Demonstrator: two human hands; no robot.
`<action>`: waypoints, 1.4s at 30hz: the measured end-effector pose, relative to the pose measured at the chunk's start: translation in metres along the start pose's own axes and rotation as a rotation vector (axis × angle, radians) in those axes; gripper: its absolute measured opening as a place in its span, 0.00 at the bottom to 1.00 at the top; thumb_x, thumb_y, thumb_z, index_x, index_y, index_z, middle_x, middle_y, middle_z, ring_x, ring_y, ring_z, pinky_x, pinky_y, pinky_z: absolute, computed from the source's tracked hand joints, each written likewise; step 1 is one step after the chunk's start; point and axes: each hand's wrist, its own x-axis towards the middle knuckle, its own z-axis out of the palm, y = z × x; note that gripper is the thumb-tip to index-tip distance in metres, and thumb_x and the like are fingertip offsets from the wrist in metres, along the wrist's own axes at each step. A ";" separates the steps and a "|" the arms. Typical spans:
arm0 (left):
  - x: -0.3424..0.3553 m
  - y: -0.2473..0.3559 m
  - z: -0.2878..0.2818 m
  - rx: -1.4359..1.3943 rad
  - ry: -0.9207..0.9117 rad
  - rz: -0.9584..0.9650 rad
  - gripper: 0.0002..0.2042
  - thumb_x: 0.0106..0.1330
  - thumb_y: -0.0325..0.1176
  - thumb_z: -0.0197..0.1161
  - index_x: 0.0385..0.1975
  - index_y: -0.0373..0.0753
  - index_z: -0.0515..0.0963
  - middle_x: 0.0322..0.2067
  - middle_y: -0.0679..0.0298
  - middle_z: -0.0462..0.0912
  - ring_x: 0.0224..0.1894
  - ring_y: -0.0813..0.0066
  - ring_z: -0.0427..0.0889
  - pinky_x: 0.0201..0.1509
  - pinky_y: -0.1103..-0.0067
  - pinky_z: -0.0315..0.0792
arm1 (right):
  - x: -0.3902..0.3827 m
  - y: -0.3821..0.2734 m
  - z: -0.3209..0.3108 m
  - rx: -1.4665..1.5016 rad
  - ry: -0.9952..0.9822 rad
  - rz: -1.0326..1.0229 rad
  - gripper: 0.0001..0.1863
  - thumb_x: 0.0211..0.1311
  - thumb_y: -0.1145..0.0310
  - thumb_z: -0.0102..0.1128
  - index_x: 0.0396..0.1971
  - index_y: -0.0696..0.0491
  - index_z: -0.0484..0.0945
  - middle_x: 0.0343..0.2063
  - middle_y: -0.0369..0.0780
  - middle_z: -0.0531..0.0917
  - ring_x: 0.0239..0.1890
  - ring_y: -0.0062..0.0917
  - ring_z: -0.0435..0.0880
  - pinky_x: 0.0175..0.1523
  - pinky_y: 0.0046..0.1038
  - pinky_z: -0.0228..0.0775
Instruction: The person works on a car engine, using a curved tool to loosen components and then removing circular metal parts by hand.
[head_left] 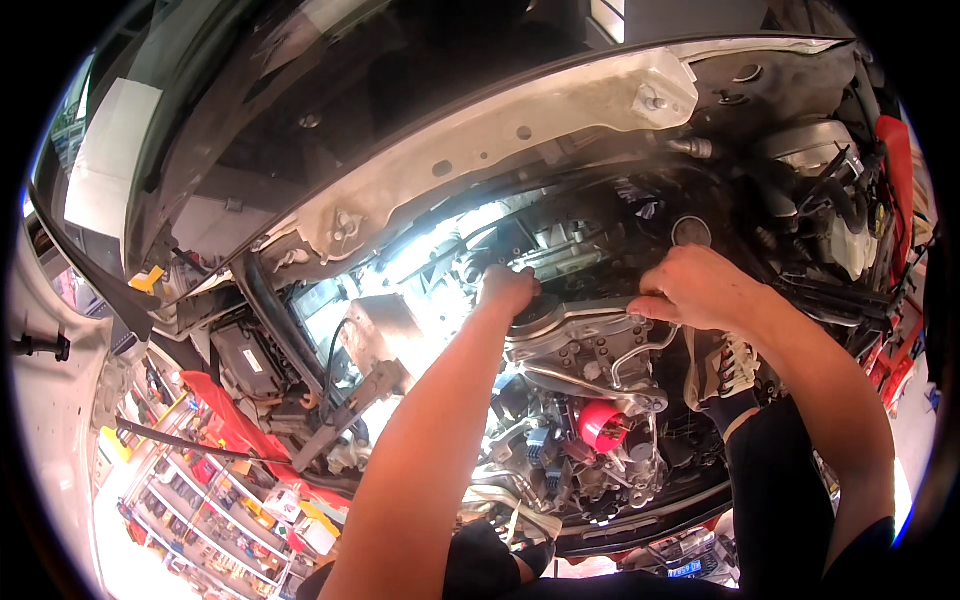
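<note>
My left hand (508,292) reaches to the upper left part of a bare metal engine (590,350), beside a dark round opening or part. Its fingers are curled and closed; what lies in them, if anything, is hidden. To the right of the engine's top edge is my right hand (692,288), also closed, its thumb pressed toward curled fingers. I cannot make out what it holds. Just above that hand sits a round grey disc (690,232). A bent metal pipe (635,358) runs below, between the hands. Lower on the engine is a bright pink-red round cap (602,425).
A long pale metal panel (480,150) arches across the engine bay. Red covers (225,420) hang at both sides. Strong light (440,245) glares left of the engine, near a dark box (245,360). Stocked shelves (200,510) stand at lower left; hoses (835,195) crowd the right.
</note>
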 end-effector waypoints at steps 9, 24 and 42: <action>-0.002 -0.002 0.014 0.048 0.077 -0.031 0.15 0.68 0.38 0.54 0.32 0.36 0.85 0.33 0.56 0.87 0.37 0.63 0.85 0.45 0.70 0.74 | -0.004 -0.008 0.001 -0.230 0.046 0.003 0.24 0.64 0.47 0.55 0.23 0.53 0.83 0.19 0.45 0.82 0.27 0.42 0.83 0.34 0.41 0.75; -0.002 -0.011 0.004 0.086 -0.059 0.162 0.18 0.66 0.43 0.56 0.41 0.33 0.80 0.39 0.41 0.82 0.44 0.47 0.83 0.50 0.63 0.76 | -0.002 -0.026 0.000 -0.294 0.018 0.013 0.16 0.67 0.52 0.53 0.30 0.50 0.78 0.21 0.41 0.83 0.24 0.38 0.84 0.29 0.37 0.76; -0.009 0.003 0.010 0.167 0.136 0.015 0.20 0.60 0.44 0.63 0.38 0.28 0.82 0.43 0.41 0.82 0.49 0.49 0.82 0.54 0.65 0.75 | 0.005 -0.017 -0.010 -0.239 -0.199 -0.112 0.22 0.63 0.63 0.57 0.59 0.39 0.74 0.29 0.40 0.84 0.31 0.38 0.84 0.36 0.38 0.76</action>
